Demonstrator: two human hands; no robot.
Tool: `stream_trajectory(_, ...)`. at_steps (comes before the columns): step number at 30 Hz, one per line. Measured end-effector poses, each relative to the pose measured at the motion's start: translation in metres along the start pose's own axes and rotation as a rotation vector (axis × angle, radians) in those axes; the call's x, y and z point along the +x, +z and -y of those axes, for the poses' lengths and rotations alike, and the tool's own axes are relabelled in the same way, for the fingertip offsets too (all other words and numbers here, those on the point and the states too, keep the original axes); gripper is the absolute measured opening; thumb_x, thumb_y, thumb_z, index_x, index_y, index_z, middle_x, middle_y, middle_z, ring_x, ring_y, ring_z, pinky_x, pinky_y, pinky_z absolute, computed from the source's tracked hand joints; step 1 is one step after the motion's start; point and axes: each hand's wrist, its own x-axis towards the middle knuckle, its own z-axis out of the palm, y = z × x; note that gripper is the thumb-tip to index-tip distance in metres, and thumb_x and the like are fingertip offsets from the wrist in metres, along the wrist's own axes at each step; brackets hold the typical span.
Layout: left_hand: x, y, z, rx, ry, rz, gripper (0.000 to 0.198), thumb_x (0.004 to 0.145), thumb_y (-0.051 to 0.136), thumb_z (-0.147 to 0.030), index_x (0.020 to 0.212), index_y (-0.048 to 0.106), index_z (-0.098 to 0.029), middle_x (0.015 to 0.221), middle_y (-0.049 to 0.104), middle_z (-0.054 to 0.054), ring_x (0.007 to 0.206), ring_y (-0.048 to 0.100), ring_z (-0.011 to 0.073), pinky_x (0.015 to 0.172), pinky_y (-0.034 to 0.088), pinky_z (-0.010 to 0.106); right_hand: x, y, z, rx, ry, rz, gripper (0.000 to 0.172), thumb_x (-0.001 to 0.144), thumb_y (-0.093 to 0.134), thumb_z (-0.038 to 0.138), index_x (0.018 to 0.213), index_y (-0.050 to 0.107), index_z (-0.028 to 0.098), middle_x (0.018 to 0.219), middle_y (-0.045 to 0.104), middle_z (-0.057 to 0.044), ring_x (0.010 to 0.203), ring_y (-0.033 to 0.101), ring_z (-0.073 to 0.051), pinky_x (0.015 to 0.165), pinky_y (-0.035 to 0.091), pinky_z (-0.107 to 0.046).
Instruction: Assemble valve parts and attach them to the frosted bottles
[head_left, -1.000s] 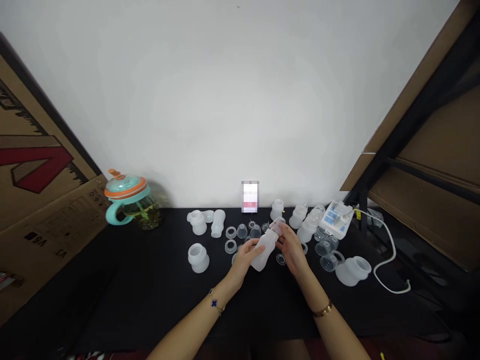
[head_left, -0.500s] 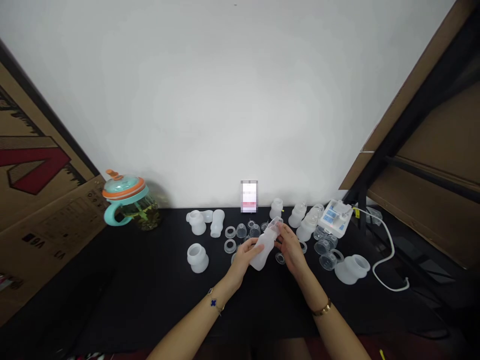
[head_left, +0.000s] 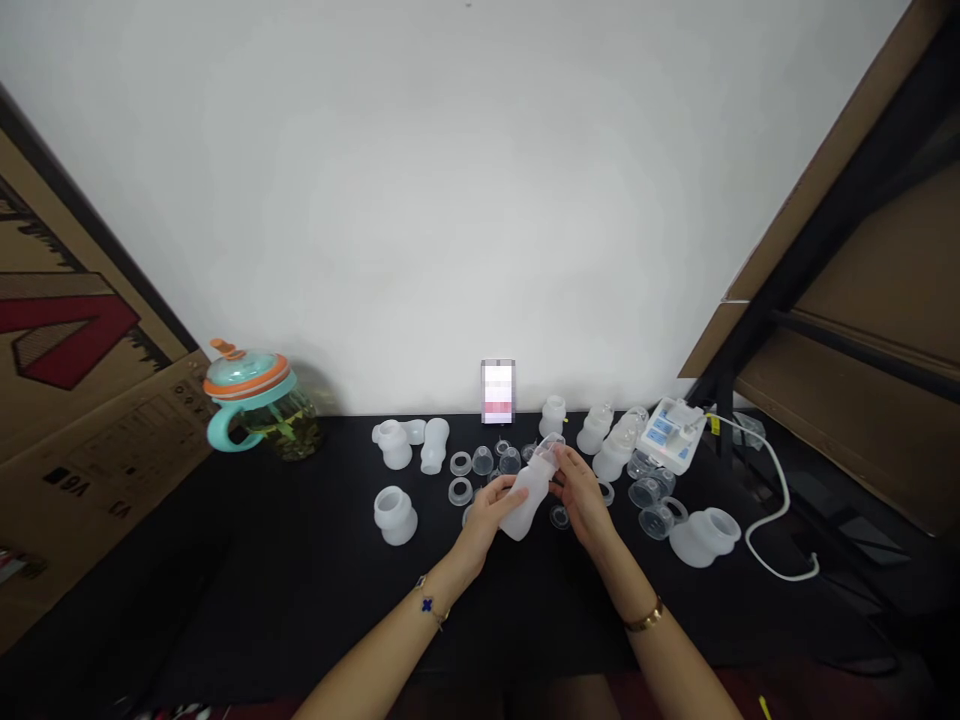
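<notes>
A milky-white baby bottle point(head_left: 527, 508) is held tilted above the black table, its top end pointing up and to the right. My left hand point(head_left: 486, 518) is wrapped round the bottle's body. At the top, the fingers of my right hand point(head_left: 582, 492) close on a clear cap point(head_left: 551, 448) that covers the bottle's upper end. What lies under the cap is too small to make out. Around the hands are clear rings point(head_left: 460, 491) and small clear domed caps point(head_left: 510, 460) on the table. A clear disc with a ring shape point(head_left: 559, 517) lies just under my right hand.
Capped bottles point(head_left: 616, 452) stand at the back right, near a white power strip point(head_left: 673, 436) with a cable. White bottle bodies point(head_left: 395, 515) are on the left, another point(head_left: 705, 537) on the right. A teapot point(head_left: 266, 405) and a phone point(head_left: 498, 391) are behind.
Almost nothing differs. Both hands keep the same hold on the bottle and its clear cap, and the view has shifted very slightly.
</notes>
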Motion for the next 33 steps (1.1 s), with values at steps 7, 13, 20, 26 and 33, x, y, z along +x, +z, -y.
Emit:
stream_trajectory(7, 0.0005, 0.0009, -0.0013, -0.017, -0.007, -0.008, 0.047, 0.069, 0.083, -0.050, 0.101, 0.073, -0.017, 0.085, 0.073, 0.004, 0.072, 0.063, 0.0163, 0.063, 0.041, 0.024, 0.0001, -0.0001, -0.0005, -0.004, -0.001, -0.005, 0.042, 0.071, 0.080, 0.058, 0.095, 0.072, 0.024, 0.097, 0.075, -0.005, 0.083, 0.069, -0.022, 0.062, 0.052, -0.027)
stream_trajectory(13, 0.0016, -0.0005, 0.0013, -0.016, -0.002, -0.008, 0.048, 0.069, 0.083, -0.050, 0.102, 0.073, -0.017, 0.085, 0.074, 0.004, 0.071, 0.064, 0.0163, 0.062, 0.041, 0.024, -0.0002, 0.0003, -0.0007, 0.003, -0.001, 0.009, 0.039, 0.074, 0.080, 0.056, 0.095, 0.072, 0.024, 0.096, 0.075, -0.004, 0.082, 0.068, -0.020, 0.062, 0.051, -0.027)
stream_trajectory(20, -0.0012, 0.0016, -0.0035, -0.003, -0.007, -0.006, 0.048, 0.069, 0.083, -0.051, 0.102, 0.073, -0.017, 0.082, 0.073, 0.003, 0.071, 0.063, 0.0160, 0.063, 0.041, 0.024, -0.0010, 0.0007, -0.0005, -0.018, -0.005, 0.008, 0.038, 0.075, 0.079, 0.056, 0.097, 0.072, 0.025, 0.098, 0.076, -0.004, 0.085, 0.069, -0.022, 0.062, 0.050, -0.027)
stream_trajectory(26, -0.0002, -0.0001, -0.0008, -0.013, 0.000, -0.001, 0.046, 0.070, 0.082, -0.049, 0.102, 0.073, -0.018, 0.085, 0.073, 0.004, 0.073, 0.063, 0.0172, 0.065, 0.041, 0.025, -0.0016, 0.0010, -0.0008, -0.025, -0.003, 0.008, 0.040, 0.073, 0.079, 0.057, 0.097, 0.072, 0.025, 0.099, 0.076, -0.004, 0.086, 0.070, -0.023, 0.063, 0.051, -0.028)
stream_trajectory(33, -0.0001, -0.0001, 0.0000, -0.024, 0.006, 0.003, 0.044, 0.071, 0.082, -0.049, 0.102, 0.073, -0.018, 0.084, 0.073, 0.003, 0.071, 0.062, 0.0155, 0.064, 0.040, 0.024, -0.0006, 0.0015, -0.0009, -0.026, 0.000, 0.001, 0.042, 0.071, 0.081, 0.058, 0.095, 0.072, 0.024, 0.096, 0.076, -0.005, 0.083, 0.070, -0.023, 0.061, 0.051, -0.028)
